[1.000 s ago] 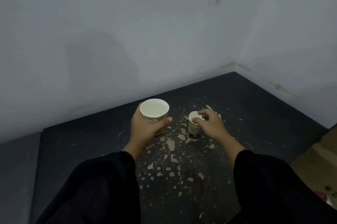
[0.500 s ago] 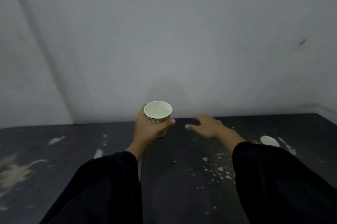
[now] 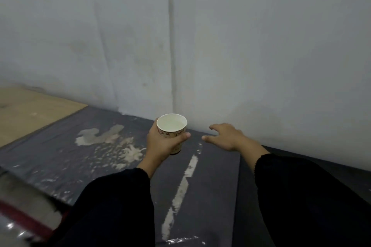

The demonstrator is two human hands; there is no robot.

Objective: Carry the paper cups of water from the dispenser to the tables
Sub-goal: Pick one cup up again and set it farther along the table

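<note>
Far left edge: tan board (image 3: 30,110) along wall. Lower left corner: blurred grey object with red stripe (image 3: 24,214), identity unclear. Left of centre: pale patch (image 3: 104,136) on dark tabletop (image 3: 60,158).
Centre: left hand (image 3: 162,144) wrapped around paper cup (image 3: 172,132), thumb across printed side; cup upright, held above tabletop, liquid visible inside.
Below centre: worn white streak (image 3: 180,188) on tabletop.
Right of centre: right hand (image 3: 226,136) empty, fingers spread, palm down, just beside cup, not touching.
Bottom: black sleeves (image 3: 301,196).
</note>
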